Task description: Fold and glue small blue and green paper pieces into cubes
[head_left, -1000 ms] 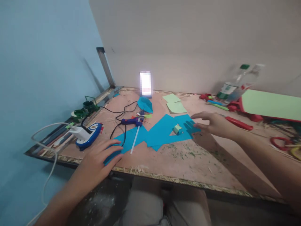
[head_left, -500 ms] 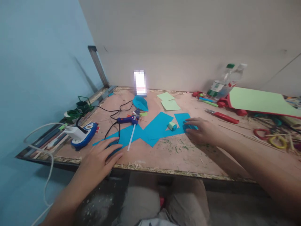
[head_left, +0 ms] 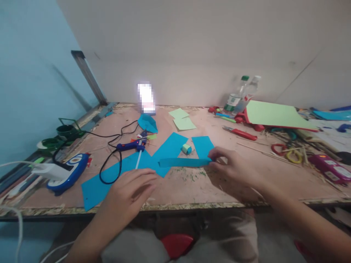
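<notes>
My right hand [head_left: 234, 168] pinches one end of a long blue paper strip [head_left: 183, 162] and holds it just above the wooden table [head_left: 219, 186]. My left hand [head_left: 128, 193] rests near the front edge with fingers spread, beside a large blue paper sheet [head_left: 109, 180]. More blue paper pieces [head_left: 172, 144] lie behind the strip, with a small pale green paper roll [head_left: 187, 148] between them. A blue glue gun [head_left: 131, 145] with a white glue stick lies left of centre.
A power strip [head_left: 65, 171] with a white charger sits at the left edge. A lit phone [head_left: 146, 98] leans on the back wall. Green paper pieces [head_left: 183, 119], bottles [head_left: 238, 96], a red cutter [head_left: 241, 133], a green sheet [head_left: 274, 115] and scissors [head_left: 285, 151] lie at the right.
My right hand has pinched the blue strip and lifted it toward me. My left hand slid off the blue sheet toward the front edge. The view has swung to the right.
</notes>
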### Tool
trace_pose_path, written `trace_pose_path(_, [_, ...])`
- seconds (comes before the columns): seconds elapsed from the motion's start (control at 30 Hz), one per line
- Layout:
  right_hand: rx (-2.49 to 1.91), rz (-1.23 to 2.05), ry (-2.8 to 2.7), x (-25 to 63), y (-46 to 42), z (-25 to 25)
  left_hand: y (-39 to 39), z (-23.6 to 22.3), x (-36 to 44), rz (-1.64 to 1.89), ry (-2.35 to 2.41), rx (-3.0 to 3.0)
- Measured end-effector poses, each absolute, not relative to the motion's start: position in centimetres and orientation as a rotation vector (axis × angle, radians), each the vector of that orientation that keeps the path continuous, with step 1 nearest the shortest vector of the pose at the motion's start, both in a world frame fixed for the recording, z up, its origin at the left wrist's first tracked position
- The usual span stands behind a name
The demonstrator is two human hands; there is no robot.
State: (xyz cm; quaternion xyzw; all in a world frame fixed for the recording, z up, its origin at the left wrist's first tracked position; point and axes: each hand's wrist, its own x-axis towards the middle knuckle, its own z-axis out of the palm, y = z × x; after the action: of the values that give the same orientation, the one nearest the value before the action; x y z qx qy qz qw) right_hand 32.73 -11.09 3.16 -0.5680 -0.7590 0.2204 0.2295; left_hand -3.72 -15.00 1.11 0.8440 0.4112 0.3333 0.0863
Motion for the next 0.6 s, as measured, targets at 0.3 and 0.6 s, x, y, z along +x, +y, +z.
trace_pose_path(0.3, [-1.425, 0.892, -1.83, 32.6, -15.9, 4.8, -12.5, 1.8, 2.4, 0.813, 1.097, 2.626])
trace_pose_path(0.6, [-1.344, 1.163, -1.23, 32.9, -19.3, 3.5, -12.2, 2.2, 4.0, 0.804, 1.074, 2.074])
